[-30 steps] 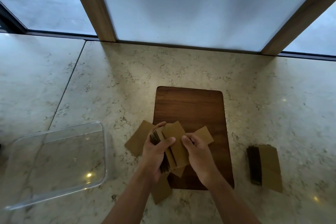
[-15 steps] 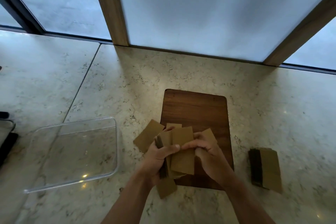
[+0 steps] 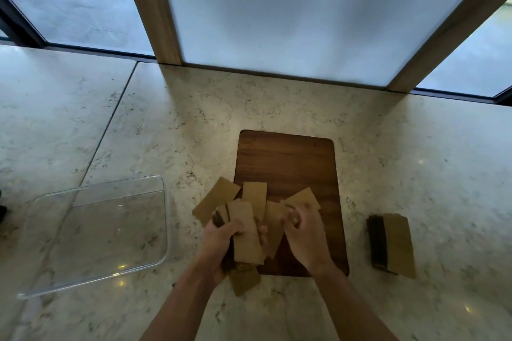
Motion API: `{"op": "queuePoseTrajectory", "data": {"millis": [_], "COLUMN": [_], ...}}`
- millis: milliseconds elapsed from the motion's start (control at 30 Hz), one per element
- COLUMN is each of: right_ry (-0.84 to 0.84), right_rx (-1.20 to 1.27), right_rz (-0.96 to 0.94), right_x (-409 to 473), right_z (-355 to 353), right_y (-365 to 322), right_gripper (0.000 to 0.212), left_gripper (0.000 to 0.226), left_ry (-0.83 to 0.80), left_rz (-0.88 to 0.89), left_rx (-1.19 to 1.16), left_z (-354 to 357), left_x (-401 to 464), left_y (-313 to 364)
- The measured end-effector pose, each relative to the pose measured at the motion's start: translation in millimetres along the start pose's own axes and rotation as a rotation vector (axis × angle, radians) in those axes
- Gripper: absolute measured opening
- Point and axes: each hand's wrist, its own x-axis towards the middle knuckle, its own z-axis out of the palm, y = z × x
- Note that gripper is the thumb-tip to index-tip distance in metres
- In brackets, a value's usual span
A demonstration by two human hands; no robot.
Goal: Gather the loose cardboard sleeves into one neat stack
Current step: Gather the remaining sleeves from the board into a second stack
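My left hand [image 3: 219,241] grips a bundle of brown cardboard sleeves [image 3: 245,232] at the near left corner of a dark wooden board [image 3: 288,163]. My right hand [image 3: 304,232] is closed on a loose sleeve [image 3: 273,223] beside the bundle. More loose sleeves fan out around the hands: one [image 3: 216,203] on the counter to the left, one [image 3: 255,194] pointing away, one [image 3: 303,199] behind my right hand, and one [image 3: 245,281] below my left wrist. A separate stack of sleeves [image 3: 392,243] lies on the counter to the right.
A clear plastic tray [image 3: 94,232] rests on the marble counter [image 3: 166,133] to the left. Frosted window panels with wooden posts [image 3: 151,8] rise behind the counter's far edge.
The top sleeve has shifted left onto the bundle in my left hand. My right hand has drawn back to the right and now pinches another sleeve. The camera view shifted slightly.
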Motion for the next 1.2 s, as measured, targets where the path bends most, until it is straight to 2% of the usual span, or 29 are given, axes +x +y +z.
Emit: {"op": "queuePoseTrajectory", "data": {"millis": [67, 167, 233, 333, 400, 467, 567, 633, 667, 733, 800, 833, 933, 1067, 1100, 1167, 1200], "right_ry": [0.063, -0.145, -0.274, -0.227, -0.134, -0.037, 0.199, 0.27, 0.241, 0.059, -0.132, -0.17, -0.228, -0.404, -0.371, -0.11, 0.018], "right_rx": [-0.305, -0.573, -0.643, -0.64, -0.558, -0.35, -0.01, 0.202, 0.319, 0.503, 0.591, 0.608, 0.517, 0.137, 0.056, -0.087, -0.188], "right_rz": [0.011, -0.076, -0.137, -0.132, -0.061, 0.054, 0.248, 0.383, 0.435, 0.47, 0.446, 0.424, 0.368, 0.139, 0.104, 0.118, 0.138], "right_x": [18, 45, 58, 66, 64, 61, 51, 39, 31, 15, -1, -5, -8, -11, -9, -4, -2], "right_z": [-10, -25, -36, -56, -65, -69, -68, -56, -44, -13, 15, 23, 30, 27, 24, 16, 14], "right_y": [16, 37, 49, 62, 67, 66, 55, 34, 21, -3, -22, -27, -31, -28, -25, -18, -13], "right_gripper": [0.057, 0.077, 0.079, 0.064, 0.051, 0.036, 0.019, 0.022, 0.024, 0.025, 0.024, 0.023, 0.021, 0.024, 0.025, 0.022, 0.036], "left_gripper": [0.07, 0.091, 0.087, 0.064, 0.049, 0.043, 0.056, 0.065, 0.07, 0.079, 0.079, 0.076, 0.063, 0.032, 0.033, 0.044, 0.049], "left_ry": [-0.082, -0.082, -0.088, -0.129, -0.164, -0.166, -0.112, -0.069, -0.043, 0.019, 0.105, 0.146, 0.211, 0.225, 0.213, 0.147, 0.108], "left_rz": [0.022, 0.1, 0.079, 0.018, 0.018, 0.05, 0.07, 0.089, 0.1, 0.102, 0.078, 0.06, 0.019, -0.006, -0.004, 0.01, 0.019], "left_rx": [-0.1, -0.139, -0.2, -0.237, -0.249, -0.224, -0.181, -0.136, -0.095, -0.006, 0.055, 0.056, 0.014, -0.067, -0.096, -0.204, -0.263], "left_z": [0, 2, 6, 13, 18, 23, 30, 32, 32, 30, 24, 18, -1, -19, -21, -25, -27], "left_x": [-2, 1, 4, 5, 7, 11, 18, 21, 22, 21, 20, 18, 10, -1, -3, -7, -9], "left_y": [3, 10, 13, 16, 17, 17, 15, 13, 11, 8, 4, 3, 1, -2, -3, -5, -6]}}
